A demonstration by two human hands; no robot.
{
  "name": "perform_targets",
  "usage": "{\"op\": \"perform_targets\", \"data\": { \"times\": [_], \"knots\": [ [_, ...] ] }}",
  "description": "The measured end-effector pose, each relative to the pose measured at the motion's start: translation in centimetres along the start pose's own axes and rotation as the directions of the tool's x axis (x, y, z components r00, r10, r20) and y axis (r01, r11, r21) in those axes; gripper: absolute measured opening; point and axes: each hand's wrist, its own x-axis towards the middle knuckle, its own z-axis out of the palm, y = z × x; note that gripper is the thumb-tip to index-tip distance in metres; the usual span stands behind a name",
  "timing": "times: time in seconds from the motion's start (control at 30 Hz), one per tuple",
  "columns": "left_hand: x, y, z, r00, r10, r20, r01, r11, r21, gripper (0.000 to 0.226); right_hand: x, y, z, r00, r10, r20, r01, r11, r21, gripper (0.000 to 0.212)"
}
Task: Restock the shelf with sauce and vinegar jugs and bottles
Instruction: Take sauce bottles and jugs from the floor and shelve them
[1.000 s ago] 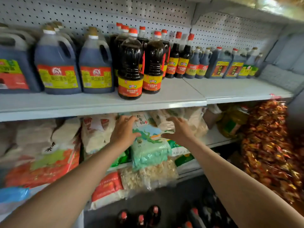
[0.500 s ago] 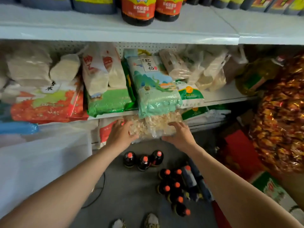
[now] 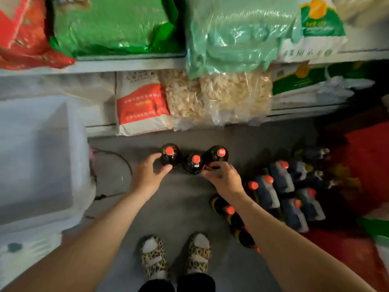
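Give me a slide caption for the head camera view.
Both hands, left hand and right hand, reach three red-capped dark bottles on the floor.
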Motion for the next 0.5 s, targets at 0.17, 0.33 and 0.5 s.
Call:
{"op": "perform_targets", "data": {
  "times": [0.17,0.33,0.5],
  "knots": [
    [5.3,-5.2,7.4,0.988,-0.001,0.157,0.021,0.992,-0.125,0.058,5.7,5.7,5.7,0.998,0.065,0.022,-0.067,0.988,0.137,0.053],
    [11.8,-8.6,15.0,0.963,-0.014,0.270,0.093,0.956,-0.279,0.068,12.1,11.1,11.4,0.990,0.131,0.046,-0.139,0.940,0.313,0.067],
    [17.5,-11.4,20.3,0.933,0.048,0.356,0.076,0.942,-0.328,0.083,16.9,15.6,16.0,0.996,0.068,0.054,-0.085,0.892,0.444,0.075]
  ]
}}
